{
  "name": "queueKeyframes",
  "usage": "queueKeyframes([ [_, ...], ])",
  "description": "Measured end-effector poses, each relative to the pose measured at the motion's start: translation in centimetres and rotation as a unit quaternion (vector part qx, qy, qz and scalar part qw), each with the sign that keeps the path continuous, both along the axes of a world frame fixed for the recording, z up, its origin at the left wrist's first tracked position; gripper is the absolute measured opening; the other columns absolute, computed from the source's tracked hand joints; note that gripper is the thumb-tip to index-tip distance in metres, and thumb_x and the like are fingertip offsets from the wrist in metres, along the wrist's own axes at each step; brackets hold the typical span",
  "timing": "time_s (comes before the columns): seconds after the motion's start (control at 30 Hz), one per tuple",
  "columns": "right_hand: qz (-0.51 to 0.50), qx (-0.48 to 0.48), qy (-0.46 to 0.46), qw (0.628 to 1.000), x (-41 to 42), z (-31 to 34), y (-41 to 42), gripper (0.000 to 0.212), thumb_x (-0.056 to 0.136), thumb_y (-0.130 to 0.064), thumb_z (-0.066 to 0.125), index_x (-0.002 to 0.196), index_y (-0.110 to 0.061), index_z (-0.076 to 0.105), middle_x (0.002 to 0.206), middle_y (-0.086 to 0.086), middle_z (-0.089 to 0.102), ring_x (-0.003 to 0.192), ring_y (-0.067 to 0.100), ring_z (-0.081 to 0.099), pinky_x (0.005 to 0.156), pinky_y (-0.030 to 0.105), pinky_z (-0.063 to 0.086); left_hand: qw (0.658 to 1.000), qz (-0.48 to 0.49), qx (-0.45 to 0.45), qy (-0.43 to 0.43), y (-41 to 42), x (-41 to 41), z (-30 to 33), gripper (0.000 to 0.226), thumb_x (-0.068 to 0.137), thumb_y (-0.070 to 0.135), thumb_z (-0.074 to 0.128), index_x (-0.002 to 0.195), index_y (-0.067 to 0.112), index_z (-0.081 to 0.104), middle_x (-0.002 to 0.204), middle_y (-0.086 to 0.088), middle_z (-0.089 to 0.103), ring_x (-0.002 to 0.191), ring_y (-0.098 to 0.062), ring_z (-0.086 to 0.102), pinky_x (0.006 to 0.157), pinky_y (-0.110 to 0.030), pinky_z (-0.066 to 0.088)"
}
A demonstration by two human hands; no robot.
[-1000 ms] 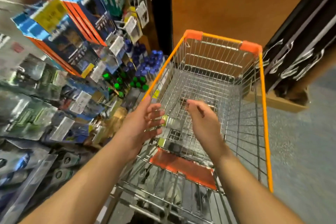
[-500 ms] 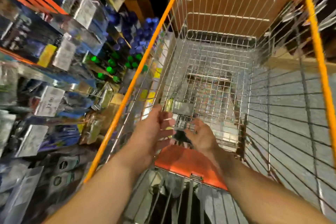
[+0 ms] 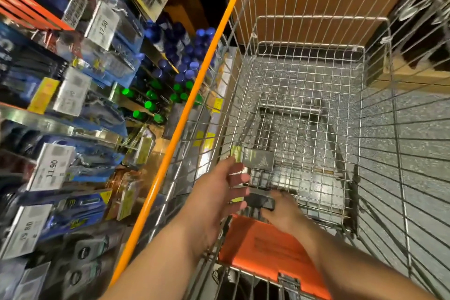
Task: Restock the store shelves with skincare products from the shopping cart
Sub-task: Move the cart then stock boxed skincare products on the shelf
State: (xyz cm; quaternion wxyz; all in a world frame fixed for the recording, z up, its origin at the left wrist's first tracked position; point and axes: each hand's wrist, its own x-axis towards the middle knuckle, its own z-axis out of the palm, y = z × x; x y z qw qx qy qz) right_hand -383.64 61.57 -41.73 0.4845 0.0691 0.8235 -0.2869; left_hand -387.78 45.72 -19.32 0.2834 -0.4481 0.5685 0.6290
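Wire shopping cart with orange rim (image 3: 192,95): dark, green-edged skincare boxes (image 3: 258,159) lie at its near end. Shelf price tags read 17.50 (image 3: 103,24) and 11.90 (image 3: 52,168). Left hand (image 3: 214,198): fingers spread, touching boxes. Right hand (image 3: 283,212): fingers curled on a dark box (image 3: 259,200).

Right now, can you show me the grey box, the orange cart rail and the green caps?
grey box (image 3: 258,159): head view, its front face.
orange cart rail (image 3: 194,87): head view, mid-length.
green caps (image 3: 148,105): head view, one cap's top.
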Motion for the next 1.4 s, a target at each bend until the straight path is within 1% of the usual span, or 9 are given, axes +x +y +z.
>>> queueKeyframes([
  [0.1, 0.0, 0.021, 0.006, 1.0, -0.9, 0.0, -0.8, 0.053, 0.088, -0.043, 0.069, 0.132, -0.02, 0.051, 0.127, 0.005, 0.055, 0.121, 0.024, 0.052, 0.102, 0.039, 0.048, 1.0, -0.007, 0.0, 0.0, -0.2, 0.1, -0.4, 0.034, 0.105, 0.04, 0.049, 0.115, 0.016, 0.071, 0.095, -0.001, 0.074, 0.084, -0.022, 0.065, 0.083, -0.041, 0.049],
  [0.43, 0.007, 0.057, 0.031, 0.998, -1.4, -0.5, -1.7, 0.08, 0.074, -0.053, 0.082, 0.136, -0.018, 0.047, 0.13, 0.003, 0.05, 0.125, 0.023, 0.046, 0.109, 0.044, 0.046, 1.0, -0.011, -0.006, 0.003, -0.6, -0.1, -1.1, 0.031, 0.105, 0.037, 0.049, 0.113, 0.017, 0.072, 0.096, -0.002, 0.075, 0.086, -0.021, 0.065, 0.081, -0.038, 0.05],
  [0.57, -0.005, 0.053, 0.015, 0.998, -1.2, -1.1, -1.1, 0.104, 0.062, -0.073, 0.081, 0.145, -0.02, 0.047, 0.146, 0.008, 0.045, 0.137, 0.027, 0.039, 0.115, 0.047, 0.04, 1.0, -0.017, -0.008, 0.005, -0.5, -0.1, -1.1, 0.03, 0.105, 0.036, 0.049, 0.112, 0.018, 0.072, 0.099, -0.002, 0.076, 0.089, -0.022, 0.067, 0.083, -0.039, 0.052],
  [0.67, 0.015, 0.06, 0.002, 0.998, -1.1, -1.1, -0.9, 0.094, 0.061, -0.084, 0.073, 0.13, -0.021, 0.058, 0.139, 0.008, 0.046, 0.128, 0.026, 0.044, 0.107, 0.045, 0.047, 1.0, -0.016, -0.009, 0.005, -0.5, 0.0, -1.0, 0.03, 0.105, 0.036, 0.049, 0.112, 0.018, 0.072, 0.1, -0.003, 0.076, 0.089, -0.023, 0.067, 0.083, -0.039, 0.052],
  [0.87, -0.043, 0.031, 0.03, 0.998, -0.1, 0.1, -1.3, 0.084, 0.071, -0.067, 0.081, 0.132, -0.017, 0.053, 0.132, 0.004, 0.053, 0.119, 0.023, 0.052, 0.098, 0.038, 0.05, 1.0, -0.008, -0.004, 0.006, -0.4, -0.4, -0.2, 0.03, 0.104, 0.034, 0.05, 0.111, 0.016, 0.073, 0.097, -0.003, 0.077, 0.085, -0.023, 0.067, 0.081, -0.039, 0.051],
  [1.0, -0.065, 0.032, 0.045, 0.996, 0.4, 1.0, -1.0, 0.069, 0.076, -0.057, 0.083, 0.125, -0.018, 0.053, 0.111, -0.004, 0.057, 0.096, 0.014, 0.054, 0.072, 0.027, 0.044, 1.0, -0.019, -0.011, 0.011, -0.2, -0.5, 0.7, 0.03, 0.105, 0.034, 0.049, 0.109, 0.017, 0.073, 0.095, -0.002, 0.076, 0.083, -0.022, 0.068, 0.082, -0.04, 0.052],
  [1.13, -0.085, 0.021, 0.041, 0.995, 0.7, 2.4, -0.6, 0.086, 0.08, -0.054, 0.082, 0.145, -0.011, 0.045, 0.145, 0.01, 0.05, 0.119, 0.02, 0.056, 0.096, 0.032, 0.049, 1.0, -0.024, -0.006, 0.017, 0.3, -0.7, 2.1, 0.028, 0.104, 0.035, 0.05, 0.11, 0.017, 0.071, 0.093, -0.001, 0.075, 0.082, -0.022, 0.067, 0.084, -0.039, 0.051],
  [1.27, -0.18, -0.043, 0.011, 0.983, 1.1, 4.6, 0.0, 0.051, 0.075, -0.026, 0.092, 0.108, -0.018, 0.053, 0.102, 0.002, 0.069, 0.077, 0.008, 0.069, 0.058, 0.021, 0.056, 1.0, -0.013, 0.005, 0.02, 0.4, -0.5, 3.6, 0.025, 0.102, 0.034, 0.052, 0.11, 0.016, 0.068, 0.09, -0.001, 0.071, 0.078, -0.021, 0.064, 0.074, -0.035, 0.047],
  [1.4, -0.215, -0.08, 0.032, 0.973, 0.3, 8.3, 0.1, 0.051, 0.084, -0.02, 0.086, 0.115, -0.01, 0.047, 0.105, -0.002, 0.059, 0.08, 0.009, 0.057, 0.055, 0.004, 0.042, 1.0, -0.008, -0.005, 0.017, 0.8, -0.4, 5.0, 0.025, 0.103, 0.035, 0.051, 0.106, 0.017, 0.067, 0.089, 0.001, 0.068, 0.071, -0.017, 0.059, 0.067, -0.03, 0.045],
])
